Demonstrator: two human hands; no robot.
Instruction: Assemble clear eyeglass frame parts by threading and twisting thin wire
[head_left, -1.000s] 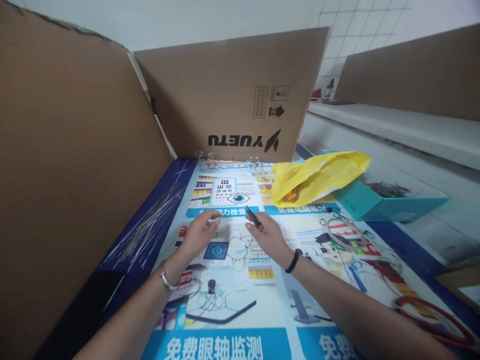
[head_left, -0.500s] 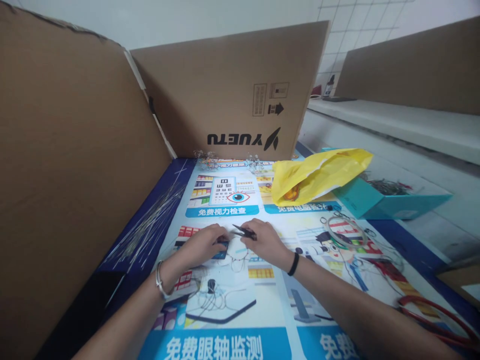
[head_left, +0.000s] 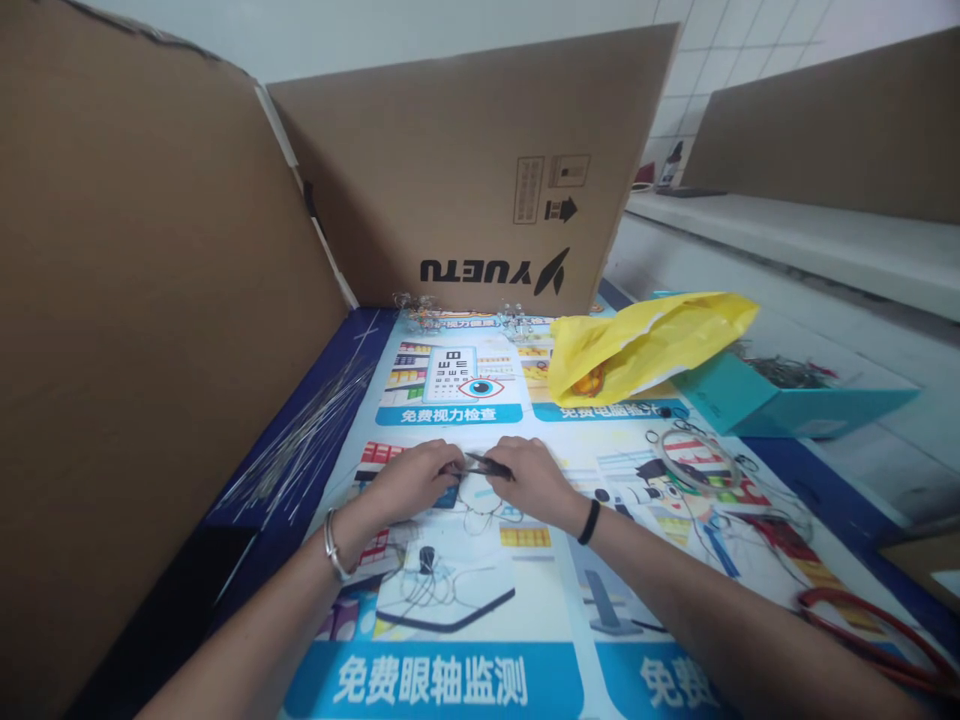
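Note:
My right hand point(head_left: 534, 482) is closed around dark pliers point(head_left: 489, 466), whose jaws point left. The tips of the pliers reach the fingertips of my left hand point(head_left: 420, 480). Those fingers are pinched together; what lies between them is too small to make out. Thin wire loops point(head_left: 484, 508) show just below the pliers, over the printed sheet point(head_left: 536, 590). More thin wire point(head_left: 442, 590) lies in a loose tangle nearer my body, around a small black piece point(head_left: 427, 558).
Straight wires point(head_left: 300, 440) lie at the left. A yellow bag point(head_left: 652, 345) and a teal box point(head_left: 795, 400) of metal pieces stand back right. A ring coil point(head_left: 694, 460) and red tubing point(head_left: 862, 640) lie right. Cardboard panels point(head_left: 465, 180) rise at back and left.
The pliers and my left fingertips have come together, and the pliers' jaws look nearer to level. The whole view has shifted slightly.

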